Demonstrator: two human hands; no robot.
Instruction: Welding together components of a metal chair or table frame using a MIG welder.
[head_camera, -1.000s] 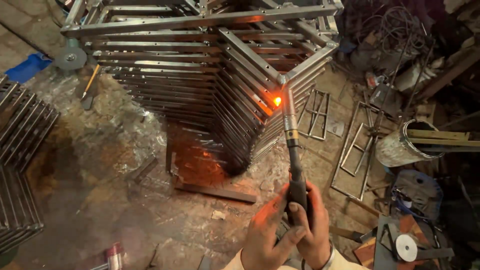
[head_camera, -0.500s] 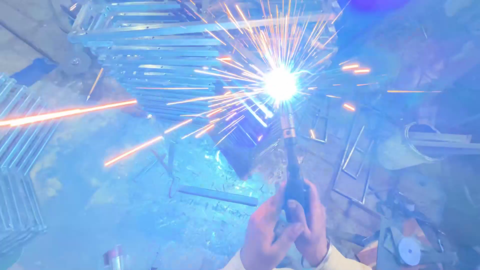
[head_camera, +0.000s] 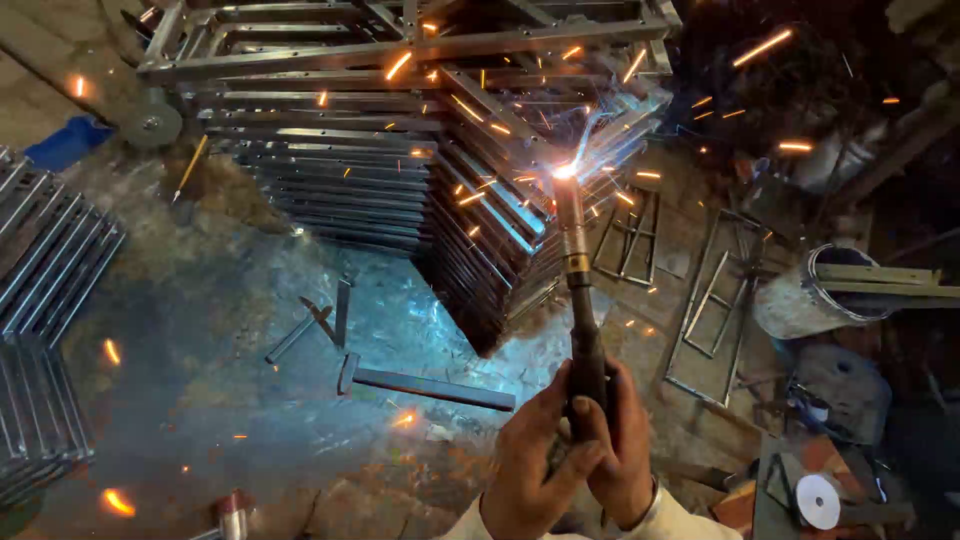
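Welding torch (head_camera: 580, 300) gripped by both hands (nozzle tip lost in glare).

Just left of the grip, flat on the floor: a dark steel bar (head_camera: 430, 388). Further left and a little beyond, short crossed offcuts (head_camera: 318, 325). Far left, well apart from the grip, stacked wire grilles (head_camera: 50, 250). Far ahead and left: a round grinding disc (head_camera: 152, 125), a blue scrap (head_camera: 68, 143) beside it, a yellow-handled tool (head_camera: 190, 165) near both. Right of the grip, lying flat, an open rectangular frame (head_camera: 710, 310); beyond that, a smaller frame (head_camera: 628, 240). Further right, a tipped metal bucket (head_camera: 790, 300) with wooden planks (head_camera: 880, 280) across its mouth. Low right, near the grip: a white disc (head_camera: 818, 500).
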